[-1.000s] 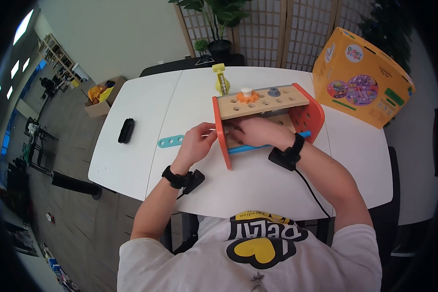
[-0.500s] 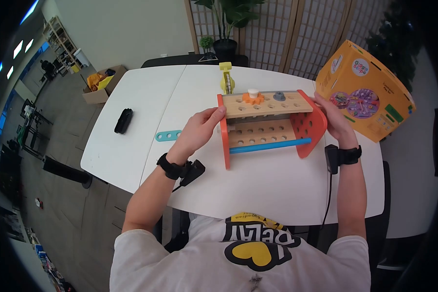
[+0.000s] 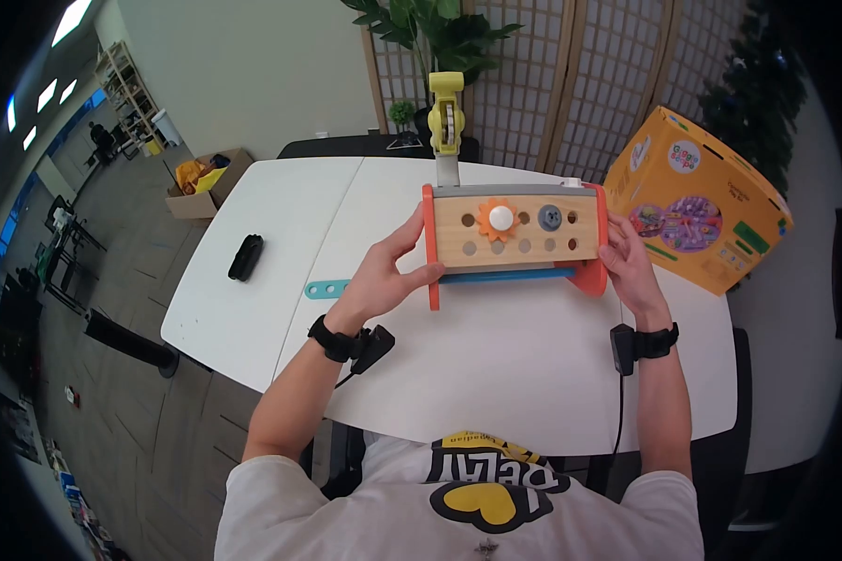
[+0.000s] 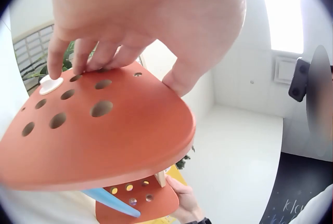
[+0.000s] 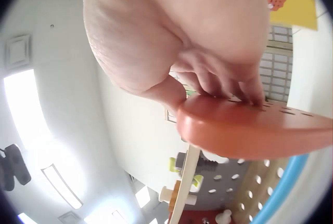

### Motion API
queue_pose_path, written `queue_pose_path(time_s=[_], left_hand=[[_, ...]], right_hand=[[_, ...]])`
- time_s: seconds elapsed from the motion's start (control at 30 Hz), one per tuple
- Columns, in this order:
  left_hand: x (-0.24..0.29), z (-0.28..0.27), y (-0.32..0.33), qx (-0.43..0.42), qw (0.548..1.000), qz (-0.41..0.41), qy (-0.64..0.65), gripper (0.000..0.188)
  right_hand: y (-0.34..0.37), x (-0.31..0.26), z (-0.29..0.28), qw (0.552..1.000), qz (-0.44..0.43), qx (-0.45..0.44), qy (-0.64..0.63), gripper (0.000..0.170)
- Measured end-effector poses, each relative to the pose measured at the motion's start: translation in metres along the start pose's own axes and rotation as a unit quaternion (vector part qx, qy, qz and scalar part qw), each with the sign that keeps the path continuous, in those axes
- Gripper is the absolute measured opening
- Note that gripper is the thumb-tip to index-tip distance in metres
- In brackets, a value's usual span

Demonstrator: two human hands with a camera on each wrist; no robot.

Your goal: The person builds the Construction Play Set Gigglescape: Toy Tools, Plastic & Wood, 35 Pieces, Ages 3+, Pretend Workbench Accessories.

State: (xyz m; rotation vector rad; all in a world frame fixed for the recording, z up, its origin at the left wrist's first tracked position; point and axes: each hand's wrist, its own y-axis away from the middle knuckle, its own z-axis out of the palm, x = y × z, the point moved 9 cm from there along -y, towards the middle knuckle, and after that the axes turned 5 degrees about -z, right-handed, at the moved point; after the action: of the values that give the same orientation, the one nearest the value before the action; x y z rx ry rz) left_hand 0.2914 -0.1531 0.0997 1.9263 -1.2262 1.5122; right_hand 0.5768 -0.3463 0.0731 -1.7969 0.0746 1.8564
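Observation:
A toy workbench (image 3: 536,235), wooden with red side panels, is tilted so its holed top faces me in the head view. My left hand (image 3: 384,273) grips the left red panel (image 4: 140,130), its thumb at the edge and fingers over the holed outer face. My right hand (image 3: 632,269) holds the right red panel (image 5: 244,130) the same way. An orange gear (image 3: 486,221) with a white peg (image 3: 501,219) and a grey bolt (image 3: 550,219) sit in the top. A blue bar (image 3: 510,276) crosses the lower front. Behind, a yellow-green piece (image 3: 446,131) stands on a grey stem.
A teal holed strip (image 3: 326,290) lies left of the workbench on the white table (image 3: 477,365). Farther left is a black case (image 3: 246,257). A large orange box (image 3: 702,206) stands at the right, close to my right hand.
My right hand has come out from inside the workbench to its right panel. Both hands have tipped the workbench back, turning its top toward me and raising the yellow-green piece.

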Motion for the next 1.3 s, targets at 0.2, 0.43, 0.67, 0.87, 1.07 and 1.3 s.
queue_pose_path(time_s=[0.2,0.43,0.67,0.87,1.07,1.3], left_hand=[[-0.016,0.006,0.006,0.001,0.998,0.021,-0.058,0.088],[-0.028,0.007,0.017,0.023,0.991,0.019,-0.13,0.071],[-0.05,-0.03,0.031,-0.033,0.97,-0.001,-0.241,0.056],[-0.125,-0.107,0.063,-0.052,0.857,-0.147,-0.49,0.047],[-0.133,-0.116,0.057,-0.035,0.886,-0.11,-0.45,0.045],[-0.004,-0.112,0.009,0.05,0.971,0.015,-0.233,0.037]], right_hand=[[0.018,0.02,-0.004,0.999,0.027,0.025,0.015,0.074],[0.025,0.027,-0.001,0.995,0.064,0.05,0.06,0.083],[0.025,0.014,0.003,0.99,0.065,0.05,0.114,0.079],[0.027,0.007,0.01,0.987,0.02,0.039,0.156,0.081],[0.026,0.014,0.01,0.979,0.005,0.022,0.205,0.09],[0.027,0.008,0.017,0.976,0.041,-0.015,0.215,0.097]])
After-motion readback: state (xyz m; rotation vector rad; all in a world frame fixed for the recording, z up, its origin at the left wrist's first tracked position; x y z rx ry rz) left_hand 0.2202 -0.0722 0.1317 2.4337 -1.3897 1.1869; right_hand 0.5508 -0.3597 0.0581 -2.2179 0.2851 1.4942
